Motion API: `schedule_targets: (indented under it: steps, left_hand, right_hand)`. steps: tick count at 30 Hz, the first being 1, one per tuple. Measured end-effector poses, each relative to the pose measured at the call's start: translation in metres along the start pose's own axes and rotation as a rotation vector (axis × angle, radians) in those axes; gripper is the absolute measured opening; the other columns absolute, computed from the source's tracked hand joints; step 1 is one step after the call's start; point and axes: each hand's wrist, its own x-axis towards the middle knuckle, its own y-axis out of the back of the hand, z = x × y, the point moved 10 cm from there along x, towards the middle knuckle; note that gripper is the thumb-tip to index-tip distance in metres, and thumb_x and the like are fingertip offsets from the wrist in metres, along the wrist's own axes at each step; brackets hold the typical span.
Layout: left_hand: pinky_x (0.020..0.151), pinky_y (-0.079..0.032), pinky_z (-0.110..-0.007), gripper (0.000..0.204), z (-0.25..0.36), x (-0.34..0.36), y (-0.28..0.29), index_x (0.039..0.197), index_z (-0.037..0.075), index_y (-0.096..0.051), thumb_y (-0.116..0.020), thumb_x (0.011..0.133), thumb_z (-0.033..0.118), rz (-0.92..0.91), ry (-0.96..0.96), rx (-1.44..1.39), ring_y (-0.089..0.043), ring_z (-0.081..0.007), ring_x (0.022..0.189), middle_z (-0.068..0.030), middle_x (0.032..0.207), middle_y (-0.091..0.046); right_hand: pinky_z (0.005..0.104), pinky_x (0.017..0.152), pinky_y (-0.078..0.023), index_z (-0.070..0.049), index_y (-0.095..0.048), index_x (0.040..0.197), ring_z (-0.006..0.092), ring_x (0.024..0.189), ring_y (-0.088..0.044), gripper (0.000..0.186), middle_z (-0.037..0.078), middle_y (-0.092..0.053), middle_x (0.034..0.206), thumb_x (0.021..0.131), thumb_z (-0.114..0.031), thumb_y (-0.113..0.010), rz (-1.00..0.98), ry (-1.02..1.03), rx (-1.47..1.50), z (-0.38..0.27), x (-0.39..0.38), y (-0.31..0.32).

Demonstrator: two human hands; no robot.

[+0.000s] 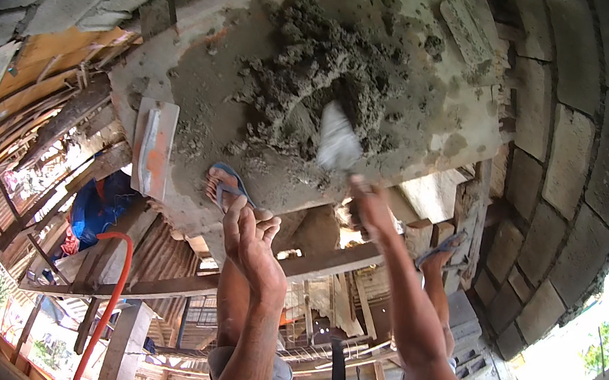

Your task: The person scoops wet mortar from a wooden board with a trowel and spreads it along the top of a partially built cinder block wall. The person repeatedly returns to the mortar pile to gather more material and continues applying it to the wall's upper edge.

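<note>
My right hand (372, 208) is closed round the handle of a trowel, which is mostly hidden by the fingers. The trowel's pale metal blade (339, 139), smeared by motion, meets the near edge of a heap of wet grey mortar (327, 57). That mortar lies on a broad, smeared board (462, 112). My left hand (256, 250) is raised near the board's front edge, empty, its fingers loosely bent and apart. Just beyond it, my left foot in a flip-flop (224, 186) stands on the board.
A flat rectangular piece with an orange patch (155, 153) rests at the board's left edge. Block walls rise behind and at the right (568, 154). My other flip-flop (441, 251) is on timber at the right. Below are beams (200, 285), gaps and a red hose (114, 295).
</note>
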Motion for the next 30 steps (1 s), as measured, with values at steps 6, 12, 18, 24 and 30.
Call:
schedule_targets:
  steps: [6,12,18,24,30]
  left_hand:
    - [0.087,-0.04,-0.034,0.045,-0.036,-0.005,0.008,0.134,0.009,-0.048,-0.054,0.098,0.034,-0.042,0.089,-0.022,-0.051,-0.0133,0.087,-0.0001,0.097,-0.058]
    - [0.086,-0.039,-0.032,0.049,-0.037,-0.008,-0.002,0.137,0.009,-0.044,-0.054,0.097,0.035,-0.033,0.066,0.009,-0.05,-0.0131,0.087,-0.0002,0.097,-0.057]
    - [0.082,-0.04,-0.032,0.042,-0.068,-0.019,-0.007,0.132,0.008,-0.049,-0.054,0.098,0.034,-0.074,0.14,-0.056,-0.05,-0.013,0.085,-0.0002,0.096,-0.056]
    - [0.085,-0.04,-0.033,0.044,-0.081,-0.021,-0.003,0.134,0.009,-0.047,-0.053,0.099,0.035,-0.108,0.122,-0.072,-0.051,-0.0147,0.087,-0.0019,0.096,-0.056]
    - [0.088,-0.042,-0.035,0.041,-0.076,-0.027,-0.007,0.13,0.006,-0.051,-0.052,0.099,0.033,-0.076,0.133,-0.057,-0.055,-0.0148,0.086,-0.0031,0.092,-0.059]
  right_hand:
    - [0.0348,0.04,-0.039,-0.01,-0.048,0.078,0.0145,0.044,-0.048,0.05,0.002,-0.048,0.059,0.095,-0.057,-0.049,0.279,0.178,-0.002,-0.032,0.036,-0.029]
    - [0.0333,0.036,-0.036,-0.009,-0.051,0.074,0.0149,0.038,-0.044,0.051,0.002,-0.046,0.052,0.096,-0.055,-0.049,-0.046,-0.182,0.37,0.085,0.013,-0.064]
    - [0.0372,0.043,-0.048,-0.009,-0.052,0.083,0.0191,0.046,-0.052,0.061,0.007,-0.055,0.063,0.095,-0.066,-0.038,0.316,-0.032,0.766,0.059,0.024,-0.031]
    - [0.0502,0.067,-0.053,0.0,-0.058,0.108,0.0398,0.08,-0.068,0.063,0.024,-0.068,0.085,0.098,-0.059,-0.037,0.368,0.288,-0.236,0.111,0.051,-0.083]
    - [0.0453,0.066,-0.051,0.002,-0.061,0.104,0.0303,0.074,-0.064,0.063,0.02,-0.066,0.081,0.096,-0.059,-0.046,0.12,0.173,-0.591,0.119,-0.009,0.071]
